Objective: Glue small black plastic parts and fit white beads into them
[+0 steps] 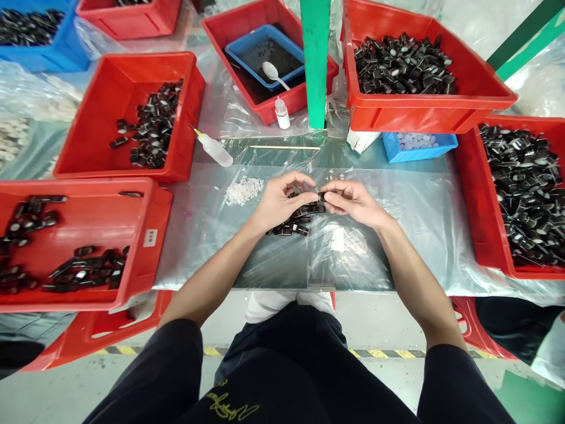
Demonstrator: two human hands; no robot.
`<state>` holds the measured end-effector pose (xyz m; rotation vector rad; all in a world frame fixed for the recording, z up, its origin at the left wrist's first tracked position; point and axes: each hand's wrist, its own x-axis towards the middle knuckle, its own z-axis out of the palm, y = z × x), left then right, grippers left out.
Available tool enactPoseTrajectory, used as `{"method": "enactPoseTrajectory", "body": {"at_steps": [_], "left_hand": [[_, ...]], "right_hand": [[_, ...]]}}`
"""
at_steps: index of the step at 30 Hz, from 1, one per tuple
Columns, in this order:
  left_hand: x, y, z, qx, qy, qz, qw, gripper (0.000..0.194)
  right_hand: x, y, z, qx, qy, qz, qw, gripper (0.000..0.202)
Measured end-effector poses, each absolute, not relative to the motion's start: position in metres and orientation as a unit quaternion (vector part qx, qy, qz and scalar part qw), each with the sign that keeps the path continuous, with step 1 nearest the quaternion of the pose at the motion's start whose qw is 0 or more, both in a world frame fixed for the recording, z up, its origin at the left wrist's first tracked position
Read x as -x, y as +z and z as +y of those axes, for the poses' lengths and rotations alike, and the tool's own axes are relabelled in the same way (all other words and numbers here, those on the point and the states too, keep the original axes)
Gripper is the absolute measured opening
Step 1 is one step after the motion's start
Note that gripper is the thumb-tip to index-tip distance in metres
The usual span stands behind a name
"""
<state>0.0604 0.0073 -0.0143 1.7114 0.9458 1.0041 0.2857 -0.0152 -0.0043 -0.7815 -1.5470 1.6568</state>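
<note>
Over the middle of the table, my left hand (285, 202) and my right hand (351, 202) meet at a small glossy black part (322, 196). Thumb and fingers of both hands are closed on it from either side. Below and partly behind my left hand lies a loose pile of similar black parts (293, 225). A heap of tiny white pieces (243, 191) is spread to the left of my left hand. Several more small white pieces (334, 175) lie just beyond my fingertips. What the fingers do around the part is partly hidden.
Red bins (441, 113) of black parts stand on both sides. A green post (315, 65) rises at the back. Near it are a small white bottle (282, 113), a thin stick (285, 147), a squeeze bottle (215, 149) and a blue box (419, 154).
</note>
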Motion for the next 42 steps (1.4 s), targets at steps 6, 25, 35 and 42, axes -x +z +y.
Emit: {"method": "enactPoseTrajectory", "body": {"at_steps": [6,25,35,42], "left_hand": [[-0.039,-0.006,0.015,-0.841,0.254,0.403,0.258,0.026],[-0.054,-0.011,0.009,-0.888,0.18,0.387,0.173,0.025],[-0.066,-0.018,0.011,-0.881,0.209,0.382,0.185,0.016],[-0.06,-0.007,0.005,-0.766,0.391,0.392,0.327,0.007]], "right_hand": [[-0.304,0.007,-0.012,0.359,0.632,-0.593,0.347,0.041],[-0.296,-0.011,-0.013,0.528,0.307,-0.723,0.324,0.026],[-0.295,-0.013,-0.012,0.527,0.33,-0.681,0.388,0.029],[-0.289,-0.012,-0.013,0.494,0.385,-0.664,0.409,0.037]]}}
